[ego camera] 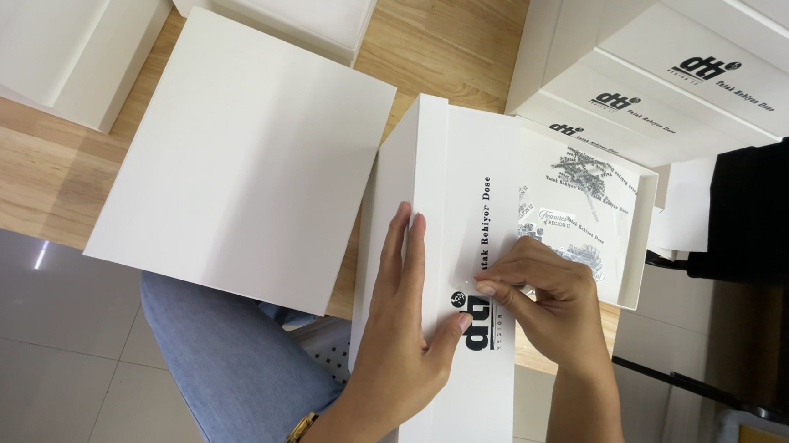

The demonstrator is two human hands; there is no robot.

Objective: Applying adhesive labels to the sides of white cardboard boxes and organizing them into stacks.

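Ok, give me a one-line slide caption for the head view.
Left hand flat on a white box, right hand pinching a clear sticker onto its side.

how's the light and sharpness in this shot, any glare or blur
Head view: bright, even daylight; the white box under the left hand and right hand is near blown out, with soft shadows. A small glare streak on the grey floor. Hands sharp; straight edges bow slightly towards the corners.

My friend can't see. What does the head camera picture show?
Two bare hands work on a tall white box: the left hand lies flat on it while the right hand pinches at a black sticker. More white boxes sit on the wooden table.
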